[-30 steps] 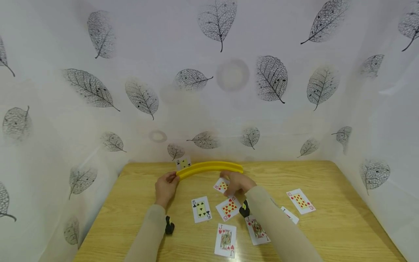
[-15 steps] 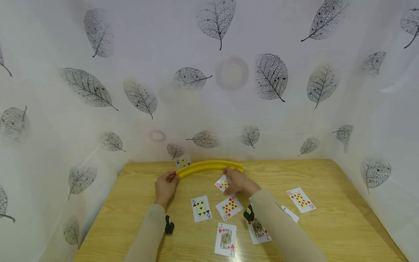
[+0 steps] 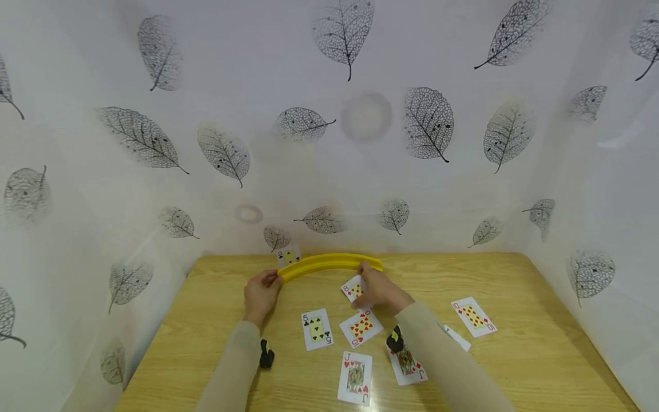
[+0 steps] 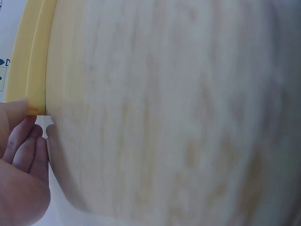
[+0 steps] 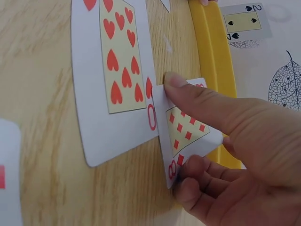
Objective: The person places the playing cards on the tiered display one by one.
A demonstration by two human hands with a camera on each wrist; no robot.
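Observation:
My left hand (image 3: 261,296) grips the left end of a curved yellow card holder (image 3: 329,262); in the left wrist view, its thumb (image 4: 14,113) presses on that end. My right hand (image 3: 380,287) pinches the eight of diamonds (image 5: 186,129) between thumb and fingers, the card tilted in front of the holder's right part. Beside it lies the ten of hearts (image 3: 361,328), overlapped by the eight in the right wrist view. A two of spades (image 3: 289,257) shows upright at the holder's left end, its lower part hidden by the holder.
On the wooden table (image 3: 546,343) lie the five of clubs (image 3: 316,329), jack of hearts (image 3: 355,377), jack of diamonds (image 3: 407,366) and ten of diamonds (image 3: 473,316). Another card (image 3: 457,337) is partly under the right sleeve. A leaf-patterned white sheet (image 3: 329,171) surrounds the table's back and sides.
My right hand has shifted slightly to the right, drawing the eight of diamonds along with it. My left hand and the card holder stay in place.

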